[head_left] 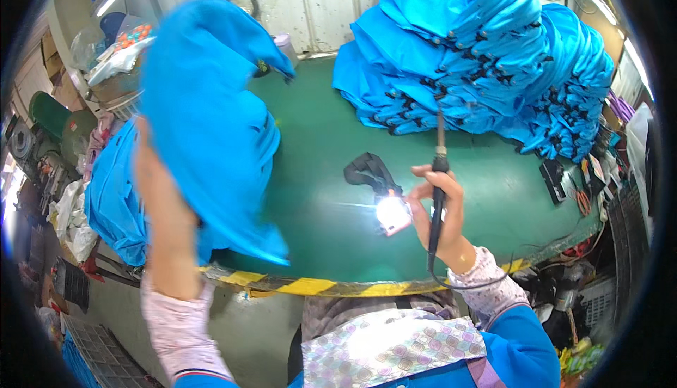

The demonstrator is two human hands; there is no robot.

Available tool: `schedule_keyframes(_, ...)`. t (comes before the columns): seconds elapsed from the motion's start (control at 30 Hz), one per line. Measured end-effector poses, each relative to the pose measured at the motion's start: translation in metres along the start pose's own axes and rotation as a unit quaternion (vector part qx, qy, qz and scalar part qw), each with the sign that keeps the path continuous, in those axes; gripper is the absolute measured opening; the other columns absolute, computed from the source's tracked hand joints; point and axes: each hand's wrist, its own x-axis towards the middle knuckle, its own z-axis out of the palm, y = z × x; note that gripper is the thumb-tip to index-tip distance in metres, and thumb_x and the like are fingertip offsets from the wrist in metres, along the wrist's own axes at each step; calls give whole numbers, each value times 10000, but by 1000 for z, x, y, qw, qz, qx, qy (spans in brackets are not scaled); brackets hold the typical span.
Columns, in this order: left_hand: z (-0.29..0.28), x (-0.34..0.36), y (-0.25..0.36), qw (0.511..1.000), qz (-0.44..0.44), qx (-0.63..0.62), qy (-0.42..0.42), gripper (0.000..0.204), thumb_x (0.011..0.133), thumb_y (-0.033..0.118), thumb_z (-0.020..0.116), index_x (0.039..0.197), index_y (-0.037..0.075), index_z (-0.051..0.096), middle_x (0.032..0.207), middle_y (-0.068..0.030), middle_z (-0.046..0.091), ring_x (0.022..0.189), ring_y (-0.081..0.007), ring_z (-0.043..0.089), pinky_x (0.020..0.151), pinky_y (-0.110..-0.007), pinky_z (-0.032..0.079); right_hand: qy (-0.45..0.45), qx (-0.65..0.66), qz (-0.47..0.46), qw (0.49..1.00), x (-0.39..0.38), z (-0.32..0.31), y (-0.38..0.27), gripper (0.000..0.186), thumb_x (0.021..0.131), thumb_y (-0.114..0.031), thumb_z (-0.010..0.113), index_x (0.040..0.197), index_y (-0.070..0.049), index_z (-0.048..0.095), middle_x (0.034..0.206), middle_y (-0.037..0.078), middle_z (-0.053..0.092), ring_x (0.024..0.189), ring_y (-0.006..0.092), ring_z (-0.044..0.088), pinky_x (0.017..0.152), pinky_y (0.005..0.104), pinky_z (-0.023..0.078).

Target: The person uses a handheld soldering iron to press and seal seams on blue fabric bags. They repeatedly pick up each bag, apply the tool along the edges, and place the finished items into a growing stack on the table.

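Observation:
My left hand point(161, 191), smeared by motion, holds up a blue fabric piece point(201, 99) at the left of the table; the cloth hides most of its fingers. More blue fabric point(116, 198) hangs over the table's left edge, below and behind that hand. In my right hand point(453, 229) is a soldering iron point(438, 191), its dark handle upright and its metal tip pointing away toward the far pile. Just left of those fingers, a brightly lit lamp point(393, 213) with a black strap point(368, 169) lies on the table; whether the fingers touch it I cannot tell.
A large pile of blue fabric pieces with black fittings point(465, 57) fills the far right of the green table point(317, 226). Yellow-black tape point(310, 286) lines its near edge. A black box point(553, 180) and hand tools point(584, 194) lie at right. The iron's cord point(486, 286) loops past my wrist.

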Motion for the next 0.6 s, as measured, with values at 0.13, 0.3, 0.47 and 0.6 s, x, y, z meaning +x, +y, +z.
schedule_keyframes(0.13, 32, -67, -116, 999, 13, -38, -7, 423, 967, 333, 675, 1198, 6, 539, 1143, -98, 628, 975, -164, 600, 852, -293, 506, -15, 162, 25, 986, -5, 34, -9, 603, 832, -26, 760, 1322, -35, 408, 1216, 246, 582, 932, 231, 657, 836, 358, 552)
schedule_keyframes(0.3, 83, -103, -120, 997, 27, 15, -64, 595, 842, 238, 831, 1229, -4, 450, 1124, -127, 609, 1001, -181, 587, 856, -306, 494, -36, 38, -60, 997, 0, 59, -28, 657, 772, 11, 791, 1281, -80, 387, 1356, 259, 523, 1135, 301, 597, 946, 411, 494)
schedule_keyframes(0.47, 45, -145, -147, 808, 424, 408, 36, 750, 733, 157, 884, 1299, -11, 421, 1159, -157, 487, 1078, -315, 490, 894, -402, 411, 120, -17, -28, 992, -11, 51, 9, 484, 906, -62, 677, 1285, -108, 380, 1329, 220, 564, 763, 106, 498, 681, 236, 438)
schedule_keyframes(0.6, -2, -206, -159, 812, -65, 419, -401, 363, 798, 222, 839, 986, 13, 610, 1016, -127, 644, 879, -254, 605, 743, -360, 452, 90, -12, -27, 996, -13, 33, 9, 469, 906, -64, 670, 1264, -112, 371, 1333, 243, 561, 732, 102, 487, 634, 222, 430)
